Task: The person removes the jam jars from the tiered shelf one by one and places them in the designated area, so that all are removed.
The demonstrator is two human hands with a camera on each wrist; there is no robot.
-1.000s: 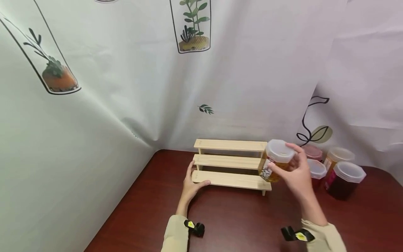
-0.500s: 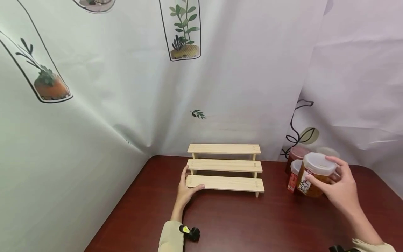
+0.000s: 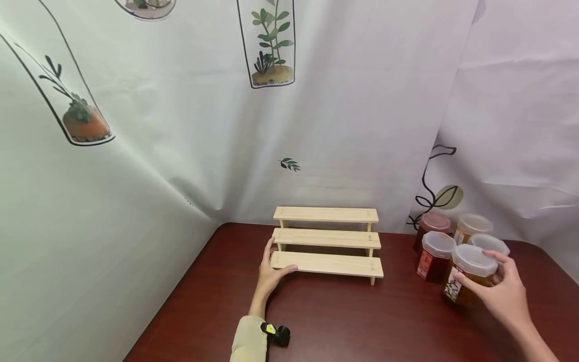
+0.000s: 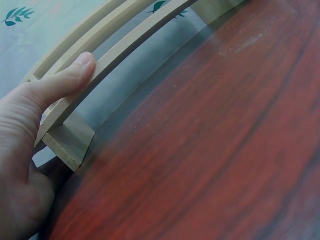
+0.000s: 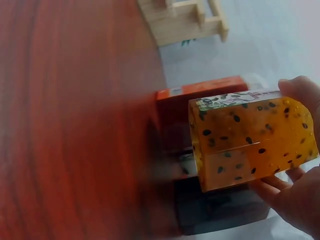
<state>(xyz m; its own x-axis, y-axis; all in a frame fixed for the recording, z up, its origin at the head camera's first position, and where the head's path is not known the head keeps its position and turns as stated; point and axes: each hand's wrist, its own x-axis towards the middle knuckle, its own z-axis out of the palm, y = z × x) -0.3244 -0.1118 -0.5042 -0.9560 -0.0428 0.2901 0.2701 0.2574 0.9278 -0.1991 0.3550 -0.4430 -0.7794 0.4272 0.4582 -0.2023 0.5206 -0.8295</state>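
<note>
My left hand grips the left end of a three-step wooden display rack, thumb along the front edge of the lowest step. In the left wrist view that thumb lies on the pale wood. At the right, my right hand holds a jar of orange jam upright, thumb and fingers around its upper part. Dark seeds show through its clear faceted wall, and a frosted white lid tops it. Its base is close over the table, in front of the other jars.
Several lidded jars cluster at the back right: a red-labelled jar, a dark red jar behind it, a yellow-labelled jar and a partly hidden dark jar. A printed cloth hangs behind the reddish-brown table.
My right hand has carried the orange jam jar from beside the rack's right end rightward, then down towards the table before the other jars. The left hand has kept its place on the rack.
</note>
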